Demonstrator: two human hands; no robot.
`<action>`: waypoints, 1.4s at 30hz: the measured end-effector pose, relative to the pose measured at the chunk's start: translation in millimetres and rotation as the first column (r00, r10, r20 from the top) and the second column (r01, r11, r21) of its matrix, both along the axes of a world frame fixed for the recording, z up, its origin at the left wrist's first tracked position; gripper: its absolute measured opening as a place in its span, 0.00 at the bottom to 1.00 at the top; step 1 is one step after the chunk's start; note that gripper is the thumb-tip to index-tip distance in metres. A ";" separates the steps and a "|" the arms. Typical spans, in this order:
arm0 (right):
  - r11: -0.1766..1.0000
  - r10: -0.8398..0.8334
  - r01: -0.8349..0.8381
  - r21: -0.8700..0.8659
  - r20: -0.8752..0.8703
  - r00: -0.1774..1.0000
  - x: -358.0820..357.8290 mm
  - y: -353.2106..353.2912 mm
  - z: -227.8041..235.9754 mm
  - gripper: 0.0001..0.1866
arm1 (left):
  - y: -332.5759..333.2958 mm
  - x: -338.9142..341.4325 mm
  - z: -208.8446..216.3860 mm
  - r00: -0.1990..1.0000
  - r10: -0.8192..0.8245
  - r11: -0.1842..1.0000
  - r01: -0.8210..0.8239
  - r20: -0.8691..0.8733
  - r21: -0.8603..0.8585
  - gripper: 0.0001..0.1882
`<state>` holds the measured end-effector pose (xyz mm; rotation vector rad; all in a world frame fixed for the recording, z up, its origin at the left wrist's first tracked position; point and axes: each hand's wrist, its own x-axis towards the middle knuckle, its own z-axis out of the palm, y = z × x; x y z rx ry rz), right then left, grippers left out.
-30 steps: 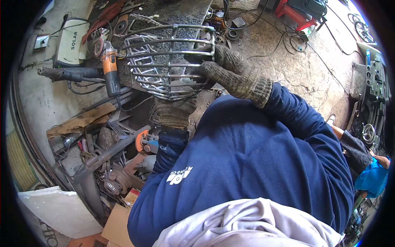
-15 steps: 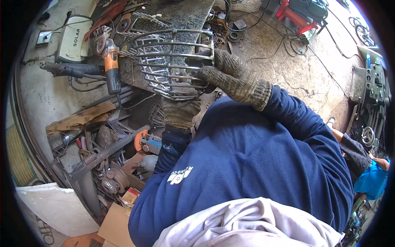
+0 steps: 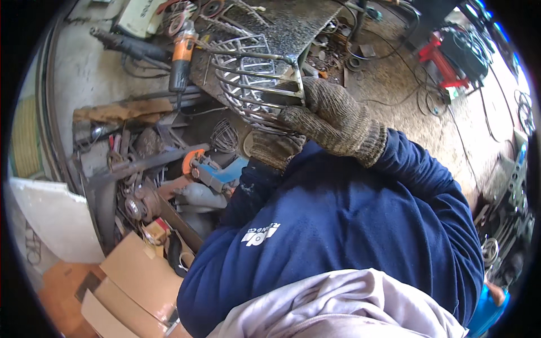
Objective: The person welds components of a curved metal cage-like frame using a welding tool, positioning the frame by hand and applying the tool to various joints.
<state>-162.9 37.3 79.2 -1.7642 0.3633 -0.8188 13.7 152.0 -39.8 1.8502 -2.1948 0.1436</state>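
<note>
A curved cage of welded metal rods is in front of my chest, tilted, above the edge of a dark metal plate bench. My right hand, in a brown knitted glove, grips the cage's right end, with thumb and fingers closed around the rods. My left hand, gloved the same way, is under the cage's near lower edge and holds it from below; its fingers are mostly hidden. Left of the cage, an orange and black angle grinder lies by the bench edge.
Several loose rods lie on the bench. At left are a dark power tool, a smaller wire cage, a blue and orange tool and cardboard. Cables trail over the floor near a red-framed machine. A person's blue clothing shows lower right.
My view has shifted, so the surroundings sit elsewhere in the picture. The cage has tilted and turned slightly, and both hands have kept hold of it.
</note>
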 end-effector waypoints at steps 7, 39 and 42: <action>0.989 0.149 -0.150 -0.011 -0.054 0.987 -36.8 -24.1 8.4 0.21 | -13.4 -54.3 11.6 0.988 0.139 0.989 -0.142 0.064 0.048 0.31; 0.810 0.583 -0.521 0.269 -0.277 0.764 54.4 -81.0 -113.4 0.22 | 327.7 -281.3 -189.0 -0.715 0.693 -0.487 -0.559 -0.092 0.671 0.32; 0.854 0.440 -0.497 -0.155 -0.294 0.848 100.8 -48.9 -84.7 0.25 | 352.3 -321.8 -227.3 -0.711 0.703 -0.459 -0.487 -0.032 0.744 0.34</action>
